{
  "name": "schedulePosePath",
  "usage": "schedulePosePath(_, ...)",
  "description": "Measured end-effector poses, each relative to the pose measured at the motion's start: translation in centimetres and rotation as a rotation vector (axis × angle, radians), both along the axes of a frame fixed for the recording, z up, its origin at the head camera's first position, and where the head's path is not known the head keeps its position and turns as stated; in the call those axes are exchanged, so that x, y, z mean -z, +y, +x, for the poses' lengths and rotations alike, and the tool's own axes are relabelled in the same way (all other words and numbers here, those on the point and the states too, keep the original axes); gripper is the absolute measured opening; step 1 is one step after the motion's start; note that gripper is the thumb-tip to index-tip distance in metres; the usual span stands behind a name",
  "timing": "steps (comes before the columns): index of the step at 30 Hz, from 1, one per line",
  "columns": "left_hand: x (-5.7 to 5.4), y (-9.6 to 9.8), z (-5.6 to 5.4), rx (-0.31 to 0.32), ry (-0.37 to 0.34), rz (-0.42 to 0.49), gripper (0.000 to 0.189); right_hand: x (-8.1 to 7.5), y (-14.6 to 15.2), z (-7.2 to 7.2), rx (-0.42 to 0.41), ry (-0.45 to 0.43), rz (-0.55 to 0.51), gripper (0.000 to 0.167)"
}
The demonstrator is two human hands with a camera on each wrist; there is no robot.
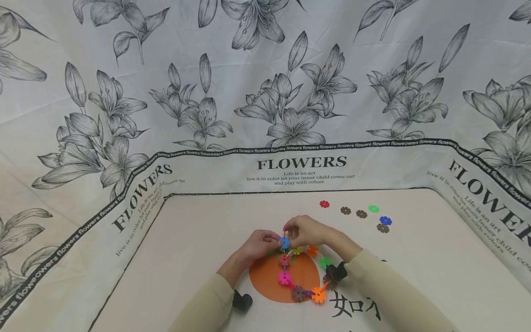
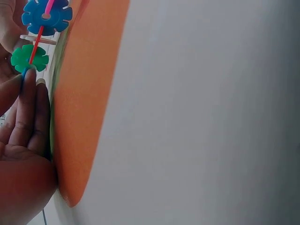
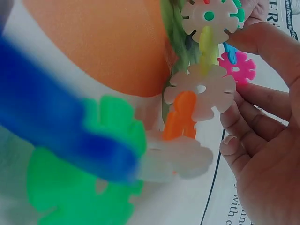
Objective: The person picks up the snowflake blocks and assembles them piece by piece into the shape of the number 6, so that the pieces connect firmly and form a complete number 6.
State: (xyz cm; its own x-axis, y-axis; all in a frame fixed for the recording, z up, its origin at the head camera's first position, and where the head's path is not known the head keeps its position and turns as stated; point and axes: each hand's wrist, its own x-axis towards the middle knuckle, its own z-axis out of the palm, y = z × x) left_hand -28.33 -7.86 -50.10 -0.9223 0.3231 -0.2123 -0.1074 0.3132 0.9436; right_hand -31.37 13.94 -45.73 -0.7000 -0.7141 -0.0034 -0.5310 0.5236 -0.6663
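Observation:
A chain of slotted plastic snowflake discs loops below both hands, with a pink disc (image 1: 284, 278), a brown disc (image 1: 298, 293) and an orange disc (image 1: 318, 295) along it. My left hand (image 1: 259, 244) pinches the edge of a blue disc between thumb and finger, beside a green disc (image 2: 30, 58) in the left wrist view. Close by on the right, my right hand (image 1: 309, 230) pinches a pink disc (image 3: 237, 68) between thumb and fingers. White discs (image 3: 200, 91) joined by yellow and orange ones hang near its fingertips. The slots where discs meet are partly hidden by fingers.
Loose discs lie at the table's back right: a red one (image 1: 324, 204), a green one (image 1: 374, 209), a blue one (image 1: 386, 220) and several brown ones (image 1: 345, 210). Under the chain, the pale cloth (image 1: 199, 240) bears an orange printed circle (image 1: 265, 281). Flower-printed fabric rises behind.

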Motion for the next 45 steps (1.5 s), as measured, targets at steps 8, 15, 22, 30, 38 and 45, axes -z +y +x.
schedulePosePath(8,0.1,0.1,0.0,-0.004,0.005,0.019,0.015,-0.3,-0.4,0.2,0.008,0.050,0.047,0.037)
schedulePosePath(15,0.3,0.0,0.0,-0.009,0.017,0.019,0.014,-0.5,-0.7,0.2,-0.001,0.058,0.074,0.035)
schedulePosePath(22,0.2,0.0,0.1,-0.018,-0.013,-0.035,0.019,0.1,-0.3,0.1,-0.002,0.031,0.050,0.038)
schedulePosePath(30,0.0,0.4,-0.2,-0.022,0.040,-0.055,0.033,0.2,0.2,0.4,-0.007,0.036,0.018,0.039)
schedulePosePath(38,-0.6,0.6,-0.6,-0.002,0.046,-0.102,0.037,0.0,-0.2,0.7,-0.013,0.065,0.030,0.036)
schedulePosePath(45,-0.6,0.8,-0.9,-0.003,0.051,-0.109,0.038,-0.1,-0.2,0.9,-0.011,0.079,0.022,0.037)
